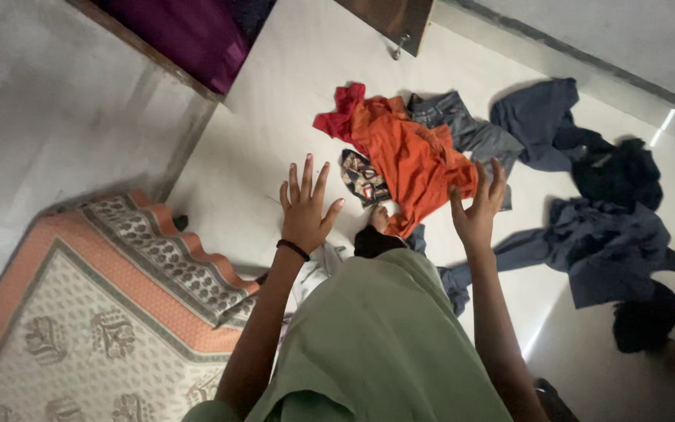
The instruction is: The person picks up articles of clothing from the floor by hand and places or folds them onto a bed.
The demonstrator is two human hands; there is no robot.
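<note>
- Lower left of frame: patterned mat (80, 312) with an orange border is lying flat, its near edge rumpled up beside your left forearm.
- Left of centre: your left hand (305, 207) is hovering over bare floor (251, 148), fingers spread wide, gripping nothing. A dark band is sitting on that wrist.
- Centre: small patterned cloth (362, 178) is lying just right of your left hand, tucked against the orange garment (412, 160).
- The orange garment is sprawling with its long axis running from upper left down to lower right, a red garment (341, 113) bunching at its upper-left end.
- Right of centre: your right hand (478, 205) is opening wide, fingers curled, empty, at the garment's lower-right edge. I cannot tell whether it is touching. This hand is nearer to the orange piece than your left.
- Upper centre: grey jeans (462, 125) are lying partly under the orange garment.
- Right side: dark blue clothes (595, 234) are lying scattered, well apart from both hands.
- No containers are showing in view.
</note>
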